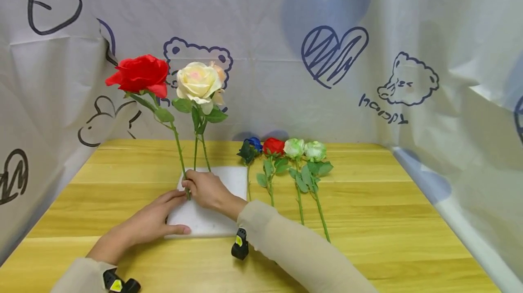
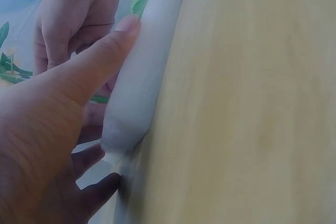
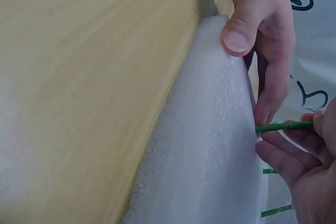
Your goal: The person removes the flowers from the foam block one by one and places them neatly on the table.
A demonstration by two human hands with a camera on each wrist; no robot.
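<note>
A red rose (image 1: 140,75) on a long green stem leans left above a white foam block (image 1: 220,222). My right hand (image 1: 210,191) pinches its stem (image 3: 283,126) low down, where the stem end meets the foam's surface in the right wrist view. My left hand (image 1: 147,224) rests at the block's left front corner, thumb (image 2: 126,27) on the foam, other fingers stretched out along the side close to the stem. Behind the right hand a cream rose (image 1: 198,81) stands upright in the foam. A peach rose (image 1: 218,72) beside it is mostly hidden.
To the right of the block lie a blue rose (image 1: 254,144), another red rose (image 1: 273,146) and two pale green roses (image 1: 315,151) on the wooden table (image 1: 388,220). A white curtain (image 1: 261,20) with drawings hangs around the table's back and sides.
</note>
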